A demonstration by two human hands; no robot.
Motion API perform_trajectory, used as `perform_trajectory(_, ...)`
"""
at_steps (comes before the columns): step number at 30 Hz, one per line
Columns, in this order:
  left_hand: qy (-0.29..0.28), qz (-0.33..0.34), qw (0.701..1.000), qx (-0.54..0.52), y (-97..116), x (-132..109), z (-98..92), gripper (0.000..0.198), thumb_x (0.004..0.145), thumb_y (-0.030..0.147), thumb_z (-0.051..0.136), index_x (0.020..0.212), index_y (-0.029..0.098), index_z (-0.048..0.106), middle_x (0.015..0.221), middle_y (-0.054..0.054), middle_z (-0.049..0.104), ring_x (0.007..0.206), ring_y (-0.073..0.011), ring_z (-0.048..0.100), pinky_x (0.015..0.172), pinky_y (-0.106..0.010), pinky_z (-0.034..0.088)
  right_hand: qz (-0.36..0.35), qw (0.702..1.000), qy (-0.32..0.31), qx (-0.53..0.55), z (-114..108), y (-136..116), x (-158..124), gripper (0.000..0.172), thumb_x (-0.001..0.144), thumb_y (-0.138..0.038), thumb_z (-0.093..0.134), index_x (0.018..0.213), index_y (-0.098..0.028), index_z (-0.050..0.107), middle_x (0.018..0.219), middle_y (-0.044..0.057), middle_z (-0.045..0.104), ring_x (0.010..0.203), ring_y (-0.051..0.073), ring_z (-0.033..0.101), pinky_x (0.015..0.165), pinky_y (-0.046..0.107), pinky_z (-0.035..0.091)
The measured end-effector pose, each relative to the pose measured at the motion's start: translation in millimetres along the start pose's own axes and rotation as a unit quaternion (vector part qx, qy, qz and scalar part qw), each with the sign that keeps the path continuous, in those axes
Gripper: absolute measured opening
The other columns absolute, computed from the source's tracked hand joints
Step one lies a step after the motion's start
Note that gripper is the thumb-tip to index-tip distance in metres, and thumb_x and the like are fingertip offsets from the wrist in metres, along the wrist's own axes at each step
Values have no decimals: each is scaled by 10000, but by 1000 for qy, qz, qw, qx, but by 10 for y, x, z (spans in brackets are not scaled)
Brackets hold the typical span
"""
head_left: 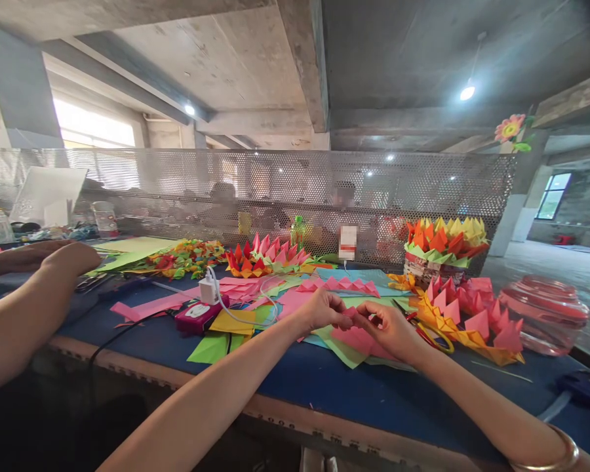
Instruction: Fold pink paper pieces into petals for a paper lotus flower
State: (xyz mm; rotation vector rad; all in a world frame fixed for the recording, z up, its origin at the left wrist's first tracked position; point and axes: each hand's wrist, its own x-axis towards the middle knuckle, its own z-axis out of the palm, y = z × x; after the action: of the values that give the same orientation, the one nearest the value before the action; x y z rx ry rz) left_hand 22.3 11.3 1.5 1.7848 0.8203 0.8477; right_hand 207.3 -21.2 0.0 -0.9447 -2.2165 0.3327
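Between the fingertips of my left hand (pixel 328 311) and my right hand (pixel 384 328) is a small piece of pink paper (pixel 353 314), partly hidden by the fingers. Both hands pinch it just above the table. Below them lie pink paper sheets (pixel 358 341) and a light green sheet (pixel 343 349). Behind the hands runs a row of folded pink paper points (pixel 344 286). Scissors with yellow and red handles (pixel 435 337) rest beside my right wrist, partly covered by folded orange and pink paper petals (pixel 465 318).
Another person's arms (pixel 39 288) reach over the table at left. A magenta power strip (pixel 201 316) holds a white charger (pixel 208 288) with a cable. A clear plastic jar (pixel 545 316) stands at right, near a basket of folded paper petals (pixel 442 246). A perforated metal screen (pixel 285 170) closes the back.
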Motion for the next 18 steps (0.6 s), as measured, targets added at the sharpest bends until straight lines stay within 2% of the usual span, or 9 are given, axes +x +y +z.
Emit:
perform_trajectory(7,-6,-32,999,-22,77,-55,27,269,424,285,796,560,110,643,505,-6,601,495,-103,520,528,-227,381,-21,1000,-16,-3,-3,-30,-3,213,869,-318,463,764,-183,588,717,7,626,649,133,546,561,227,395)
perform_trajectory(12,-33,-12,999,-38,56,-30,5,343,537,407,744,665,96,678,610,-60,650,576,-136,573,574,-250,424,-9,1000,-2,24,-18,36,9,233,882,-343,433,788,-186,577,728,7,629,677,141,558,603,237,412)
perform_trajectory(15,-21,-2,999,-28,32,-1,13,406,566,463,717,697,81,673,612,-73,649,574,-137,576,575,-251,425,5,1000,5,16,-8,63,16,247,881,-367,428,789,-188,571,708,4,620,658,142,546,572,234,397)
perform_trajectory(18,2,19,1000,-19,28,11,56,416,533,472,739,620,82,621,568,-58,624,548,-131,568,567,-245,424,4,1000,10,0,1,67,19,253,875,-365,436,740,-184,549,668,-1,597,626,136,524,549,230,382)
